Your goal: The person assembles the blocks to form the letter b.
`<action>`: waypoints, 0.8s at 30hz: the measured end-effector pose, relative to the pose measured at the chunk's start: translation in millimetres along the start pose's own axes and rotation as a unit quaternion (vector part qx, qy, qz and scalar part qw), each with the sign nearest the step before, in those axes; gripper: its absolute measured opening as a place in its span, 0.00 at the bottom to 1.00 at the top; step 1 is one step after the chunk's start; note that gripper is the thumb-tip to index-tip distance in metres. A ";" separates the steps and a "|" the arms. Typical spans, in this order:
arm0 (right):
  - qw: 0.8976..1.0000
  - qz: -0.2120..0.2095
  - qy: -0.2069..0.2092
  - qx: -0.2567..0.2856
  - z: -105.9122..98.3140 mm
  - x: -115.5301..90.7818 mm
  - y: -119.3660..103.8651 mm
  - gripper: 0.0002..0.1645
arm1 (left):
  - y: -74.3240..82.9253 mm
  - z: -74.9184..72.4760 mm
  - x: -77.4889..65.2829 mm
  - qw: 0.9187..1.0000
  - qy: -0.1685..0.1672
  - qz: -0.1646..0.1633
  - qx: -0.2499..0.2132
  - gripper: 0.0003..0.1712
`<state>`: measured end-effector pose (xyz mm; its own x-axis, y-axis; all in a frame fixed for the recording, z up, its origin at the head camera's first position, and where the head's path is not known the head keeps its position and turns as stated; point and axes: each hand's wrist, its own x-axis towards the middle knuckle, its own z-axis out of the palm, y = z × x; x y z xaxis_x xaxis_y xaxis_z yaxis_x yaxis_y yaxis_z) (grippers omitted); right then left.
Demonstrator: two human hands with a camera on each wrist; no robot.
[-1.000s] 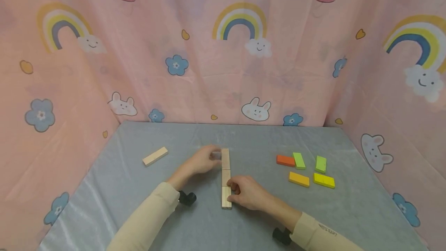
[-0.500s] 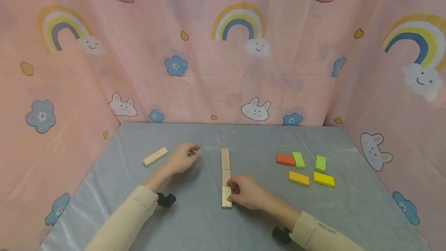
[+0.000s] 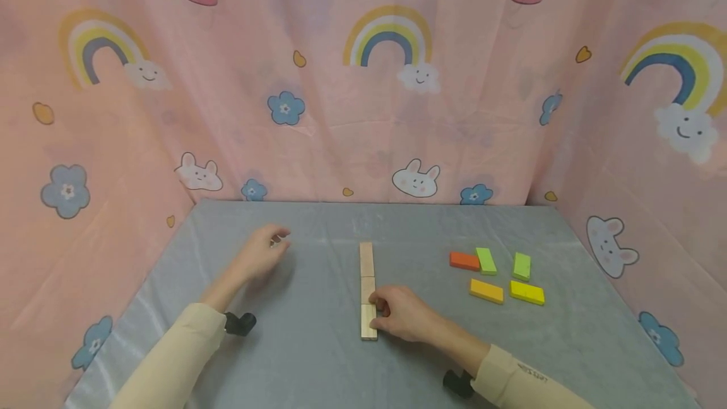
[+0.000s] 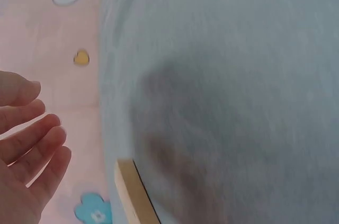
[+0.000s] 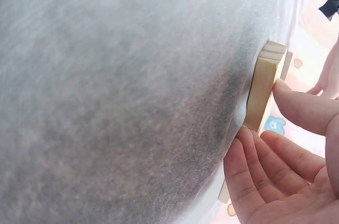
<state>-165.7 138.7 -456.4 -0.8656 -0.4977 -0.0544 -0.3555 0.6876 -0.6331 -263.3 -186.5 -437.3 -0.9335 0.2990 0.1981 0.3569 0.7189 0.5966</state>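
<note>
My left hand hovers at the table's left side, fingers apart and holding nothing. Below it, a plain wooden block shows in the left wrist view; in the head view the hand covers it. Mid-table, wooden blocks lie end to end in a row: a far block, a middle block and a near block. My right hand holds the near block from the right. In the right wrist view the thumb rests at this block's upper edge, with other fingertips low along its side.
On the right lie a red block, a green block, another green block, an orange block and a yellow block. A grey cloth covers the table; pink printed curtains surround it.
My left hand has left the far block's side and moved left, over the loose wooden block. My right hand stays at the near block, and the row keeps its place.
</note>
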 end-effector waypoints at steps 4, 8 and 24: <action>1.000 -0.006 0.000 0.001 0.1 0.2 1.1 0.20 | -14.0 -7.8 -3.5 1.000 0.020 -0.010 -0.008 0.18; 1.000 -0.006 0.001 0.001 0.4 0.3 1.4 0.20 | -24.8 -15.0 -8.6 0.999 0.027 -0.039 -0.008 0.20; 1.000 -0.006 0.005 -0.001 1.0 0.0 1.9 0.19 | -58.1 -22.2 -27.0 0.993 0.012 -0.118 0.011 0.25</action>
<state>-166.0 139.5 -458.4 -0.8647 -0.5007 -0.0401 -0.3659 0.6826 -0.6326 -259.6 -250.2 -460.0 -0.9916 0.1062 0.0735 0.1290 0.7813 0.6107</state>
